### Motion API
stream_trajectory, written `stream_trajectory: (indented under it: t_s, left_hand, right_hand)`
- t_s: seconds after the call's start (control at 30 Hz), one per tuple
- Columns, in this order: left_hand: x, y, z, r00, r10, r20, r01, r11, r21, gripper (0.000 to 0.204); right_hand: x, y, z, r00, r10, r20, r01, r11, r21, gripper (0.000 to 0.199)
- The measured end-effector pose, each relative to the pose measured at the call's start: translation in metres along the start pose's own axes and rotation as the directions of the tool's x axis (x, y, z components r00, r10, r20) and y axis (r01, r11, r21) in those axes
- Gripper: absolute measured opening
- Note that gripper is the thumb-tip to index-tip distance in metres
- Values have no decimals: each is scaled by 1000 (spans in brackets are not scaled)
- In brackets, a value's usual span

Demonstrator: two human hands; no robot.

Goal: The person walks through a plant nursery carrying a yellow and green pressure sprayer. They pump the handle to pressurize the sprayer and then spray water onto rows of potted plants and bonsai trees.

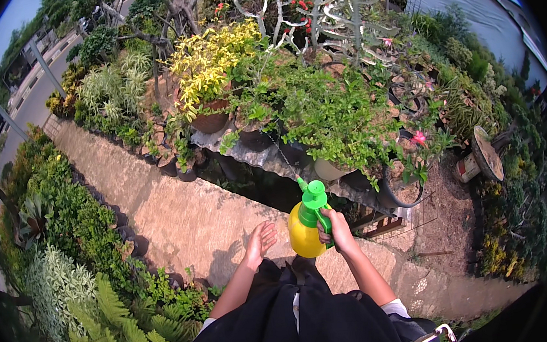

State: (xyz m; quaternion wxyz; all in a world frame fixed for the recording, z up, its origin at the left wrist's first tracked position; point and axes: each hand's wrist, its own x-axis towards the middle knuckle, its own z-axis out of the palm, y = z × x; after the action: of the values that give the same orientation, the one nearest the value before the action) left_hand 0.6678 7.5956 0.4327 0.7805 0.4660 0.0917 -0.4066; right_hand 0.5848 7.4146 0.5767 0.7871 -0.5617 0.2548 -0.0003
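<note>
My right hand (336, 228) is wrapped round the green handle of a spray bottle (305, 231) with a yellow body and a green pump top. From its nozzle a thin jet of water runs up and away to the left, toward the potted plants. My left hand (261, 241) hangs in the air left of the bottle, fingers stretched out, holding nothing. Beyond the bottle spreads a leafy green plant (340, 114) in pots on a corrugated sheet (273, 162). A yellow-leaved plant (204, 64) grows in a brown pot (210, 119) at the sheet's left end.
A paved path (180, 210) runs from the far left to below me. Low shrubs (90, 211) and ferns (115, 325) line its left side. At the right stands a round-topped post (487, 154); behind the pots rise pale branching cacti (354, 17).
</note>
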Motion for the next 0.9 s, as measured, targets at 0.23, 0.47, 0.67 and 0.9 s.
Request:
stream_trajectory:
  t_s: [0.23, 0.47, 0.67, 0.9]
  left_hand:
    - [-3, -1, -2, 1000, 9, 3, -9, 1000, 13, 47]
    - [-3, -3, -5, 1000, -2, -10, 2, 1000, -3, 47]
    - [-5, -2, -7, 1000, 2, -26, -2, 1000, -8, 47]
    - [-6, -5, -9, 1000, -18, -15, 17, 1000, -15, 50]
  right_hand:
    - [-1, 3, 5, 998, 17, -61, -15, 999, 48, 34]
    - [4, 14, 10, 999, -6, -33, 5, 1000, -9, 34]
    - [4, 6, 9, 1000, 11, -24, -11, 1000, -4, 34]
    - [8, 16, 12, 998, -42, -56, 43, 999, 24, 34]
